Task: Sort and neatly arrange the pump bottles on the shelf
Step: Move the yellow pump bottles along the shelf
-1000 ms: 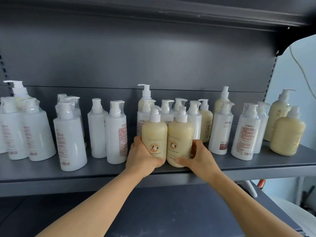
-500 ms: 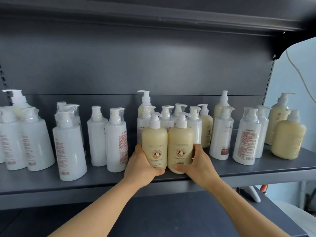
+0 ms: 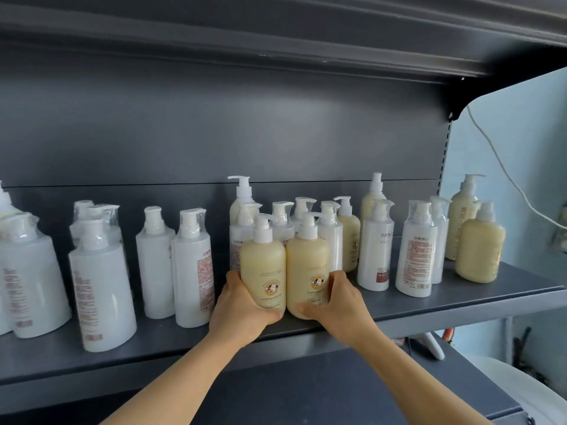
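Two cream-yellow pump bottles stand side by side, touching, at the front middle of the dark grey shelf (image 3: 460, 305). My left hand (image 3: 242, 305) grips the left yellow bottle (image 3: 262, 265) low on its left side. My right hand (image 3: 337, 302) grips the right yellow bottle (image 3: 306, 265) low on its right side. Both labels with a round cow logo face me. Behind them stands a cluster of white wrapped pump bottles (image 3: 282, 222) and another yellow bottle (image 3: 349, 234).
Several white pump bottles (image 3: 101, 289) stand spread along the shelf's left half. On the right stand two white bottles (image 3: 415, 256) and two yellow ones (image 3: 480, 250) near the shelf end. Another shelf board hangs overhead. A white cable (image 3: 503, 170) runs down the pale wall at right.
The view has tilted up a little, so the shelf sits lower in the frame. Both hands have kept their grip, and the two yellow bottles have stayed pressed together near the front edge.
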The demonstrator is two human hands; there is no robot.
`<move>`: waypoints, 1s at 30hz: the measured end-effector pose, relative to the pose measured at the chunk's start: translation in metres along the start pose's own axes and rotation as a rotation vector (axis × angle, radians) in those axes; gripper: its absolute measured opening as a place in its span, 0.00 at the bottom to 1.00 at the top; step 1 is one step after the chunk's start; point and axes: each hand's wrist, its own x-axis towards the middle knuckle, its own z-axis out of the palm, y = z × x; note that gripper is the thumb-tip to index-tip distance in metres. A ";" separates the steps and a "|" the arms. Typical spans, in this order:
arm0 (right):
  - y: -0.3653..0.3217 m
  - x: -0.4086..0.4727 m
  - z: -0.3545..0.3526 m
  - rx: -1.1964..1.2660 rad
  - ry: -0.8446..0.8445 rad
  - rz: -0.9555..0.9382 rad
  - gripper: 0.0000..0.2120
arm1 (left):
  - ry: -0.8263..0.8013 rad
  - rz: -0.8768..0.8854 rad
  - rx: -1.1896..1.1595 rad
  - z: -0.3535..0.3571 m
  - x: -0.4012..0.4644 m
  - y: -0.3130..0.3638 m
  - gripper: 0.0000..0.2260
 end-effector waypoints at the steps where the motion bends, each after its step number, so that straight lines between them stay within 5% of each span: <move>1: 0.000 0.000 -0.001 -0.002 -0.012 -0.002 0.26 | 0.004 -0.002 0.007 0.000 -0.001 0.000 0.38; 9: 0.000 -0.005 -0.004 0.008 -0.026 -0.001 0.26 | 0.000 0.019 0.084 0.000 -0.010 0.006 0.41; 13: 0.000 -0.015 -0.018 -0.028 0.029 -0.008 0.33 | 0.134 0.141 0.174 -0.007 -0.020 0.012 0.42; 19: 0.002 -0.028 -0.048 -0.181 0.096 -0.056 0.27 | 0.358 0.406 0.330 -0.019 -0.033 0.035 0.36; 30: 0.034 -0.032 -0.107 -0.331 0.224 0.025 0.27 | 0.166 0.638 0.484 0.022 -0.045 0.092 0.23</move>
